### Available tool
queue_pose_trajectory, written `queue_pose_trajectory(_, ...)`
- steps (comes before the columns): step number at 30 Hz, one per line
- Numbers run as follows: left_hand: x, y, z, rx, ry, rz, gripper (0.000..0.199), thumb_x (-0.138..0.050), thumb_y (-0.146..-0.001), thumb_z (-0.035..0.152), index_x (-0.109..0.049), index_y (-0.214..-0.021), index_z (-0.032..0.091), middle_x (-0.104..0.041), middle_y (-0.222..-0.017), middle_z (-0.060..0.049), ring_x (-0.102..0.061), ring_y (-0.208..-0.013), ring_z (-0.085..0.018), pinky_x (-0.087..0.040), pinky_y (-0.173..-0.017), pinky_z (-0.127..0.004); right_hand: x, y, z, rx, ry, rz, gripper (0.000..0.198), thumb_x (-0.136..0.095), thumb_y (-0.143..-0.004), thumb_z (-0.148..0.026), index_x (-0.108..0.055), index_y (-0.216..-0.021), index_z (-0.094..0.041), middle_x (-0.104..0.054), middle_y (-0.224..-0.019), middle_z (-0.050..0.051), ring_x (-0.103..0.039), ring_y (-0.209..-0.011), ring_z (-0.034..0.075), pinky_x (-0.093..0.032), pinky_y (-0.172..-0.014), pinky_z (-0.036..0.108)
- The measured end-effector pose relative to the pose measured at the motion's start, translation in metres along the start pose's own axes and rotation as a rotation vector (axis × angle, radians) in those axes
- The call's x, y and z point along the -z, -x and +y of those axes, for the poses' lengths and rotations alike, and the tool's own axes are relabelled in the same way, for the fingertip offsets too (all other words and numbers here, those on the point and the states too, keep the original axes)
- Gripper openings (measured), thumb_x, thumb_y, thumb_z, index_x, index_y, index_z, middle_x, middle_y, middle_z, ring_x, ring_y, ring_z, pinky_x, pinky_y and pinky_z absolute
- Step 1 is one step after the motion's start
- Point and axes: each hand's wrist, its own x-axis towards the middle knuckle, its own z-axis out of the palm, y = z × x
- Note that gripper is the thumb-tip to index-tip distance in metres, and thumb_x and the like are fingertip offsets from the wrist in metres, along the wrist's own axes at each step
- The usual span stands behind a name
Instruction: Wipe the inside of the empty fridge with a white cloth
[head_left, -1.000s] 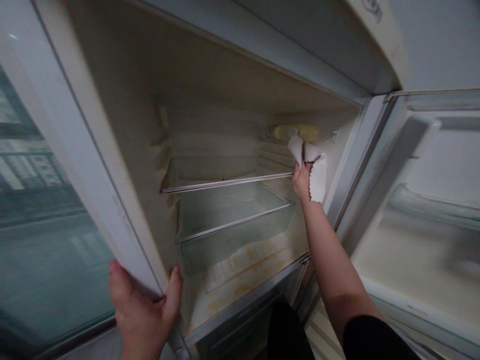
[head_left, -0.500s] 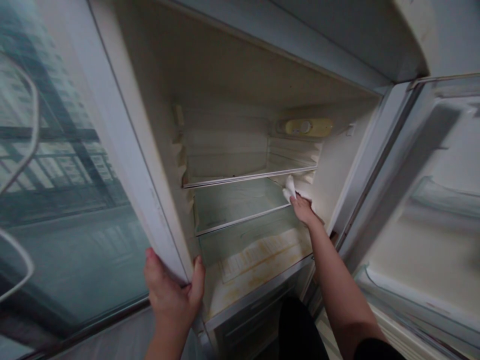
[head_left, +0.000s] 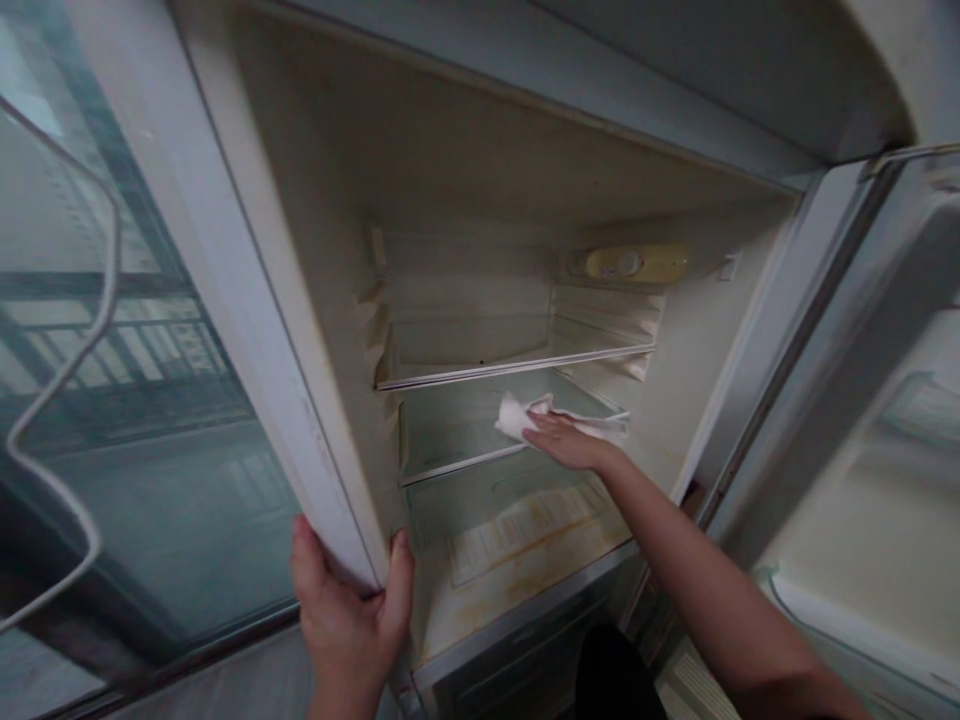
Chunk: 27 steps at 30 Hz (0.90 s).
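Observation:
My left hand (head_left: 351,610) grips the left front edge of the refrigerator (head_left: 319,430), fingers on the outer side and thumb inside. Deep in the compartment, my right hand (head_left: 562,438) presses a white cloth (head_left: 516,415) onto the lower glass shelf (head_left: 446,430). The cloth sticks out past the fingertips and trails to the right under the hand. Above it sits the upper glass shelf (head_left: 517,366), with a small dark speck on it. The compartment's floor (head_left: 510,575) below has yellow-brown stains.
A yellowish thermostat housing (head_left: 637,264) is fixed on the inner right wall. The refrigerator door (head_left: 862,480) stands wide open at right. At left, a white cable (head_left: 56,370) hangs before a window (head_left: 172,480). Below the compartment is a dark lower section (head_left: 525,650).
My right hand has moved the cloth left, from the right wall onto the lower shelf, and the hand now lies flatter. My left hand keeps its hold. The view has shifted slightly.

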Motion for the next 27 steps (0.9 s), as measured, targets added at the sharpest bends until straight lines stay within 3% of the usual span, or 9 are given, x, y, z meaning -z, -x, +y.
queue_pose_trajectory(3,0.0,0.001,-0.001,0.046,0.014,-0.011,0.094,-0.083,-0.072,0.034,-0.034,-0.15,0.014,-0.045,-0.15,-0.02,-0.046,-0.141,-0.036,-0.035,-0.122,-0.051,-0.051,-0.019,-0.055,0.12,0.035,-0.299,0.065,-0.047,-0.096,-0.065,-0.057,-0.142,-0.02,-0.046,-0.154,0.013,-0.04,-0.146,0.032,-0.027,-0.121,0.056)
queue_pose_trajectory(6,0.001,0.003,-0.003,0.042,0.014,-0.018,0.098,-0.083,-0.073,0.034,-0.029,-0.153,0.016,-0.041,-0.154,-0.02,-0.044,-0.143,-0.035,-0.034,-0.123,-0.05,-0.091,-0.046,-0.093,0.3,0.014,-0.362,0.05,-0.048,-0.1,-0.05,-0.058,-0.138,-0.021,-0.054,-0.148,0.013,-0.053,-0.135,0.03,-0.037,-0.116,0.051)
queue_pose_trajectory(10,0.001,0.003,-0.002,-0.02,-0.014,-0.009,0.106,-0.082,-0.073,0.028,-0.02,-0.158,0.018,-0.034,-0.159,-0.02,-0.037,-0.148,-0.034,-0.028,-0.125,-0.051,-0.12,-0.079,-0.105,0.431,0.099,-0.336,0.03,-0.048,-0.1,-0.033,-0.069,-0.111,-0.015,-0.069,-0.12,0.016,-0.065,-0.113,0.029,-0.048,-0.102,0.043)
queue_pose_trajectory(13,0.002,0.001,0.002,-0.094,-0.038,-0.013,0.106,-0.08,-0.074,0.021,-0.017,-0.16,0.019,-0.033,-0.16,-0.02,-0.036,-0.149,-0.033,-0.027,-0.125,-0.05,-0.127,-0.087,-0.102,0.461,0.212,-0.314,0.034,-0.043,-0.103,-0.035,-0.069,-0.1,-0.013,-0.071,-0.107,0.016,-0.066,-0.105,0.028,-0.05,-0.098,0.042)
queue_pose_trajectory(21,0.001,-0.002,0.005,-0.193,-0.029,0.005,0.11,-0.079,-0.073,0.014,-0.014,-0.161,0.023,-0.03,-0.164,-0.014,-0.033,-0.151,-0.023,-0.025,-0.125,-0.033,-0.115,-0.075,-0.112,0.414,0.341,-0.348,0.039,-0.037,-0.107,-0.035,-0.066,-0.112,-0.009,-0.068,-0.118,0.018,-0.065,-0.113,0.024,-0.048,-0.099,0.036)
queue_pose_trajectory(27,0.002,-0.002,0.005,-0.121,-0.01,-0.013,0.11,-0.081,-0.071,0.015,-0.018,-0.161,0.023,-0.039,-0.156,-0.016,-0.044,-0.143,-0.029,-0.034,-0.121,-0.043,-0.113,-0.075,-0.115,0.385,0.328,-0.356,0.039,-0.038,-0.107,-0.036,-0.066,-0.116,-0.01,-0.067,-0.123,0.016,-0.064,-0.116,0.023,-0.047,-0.1,0.033)
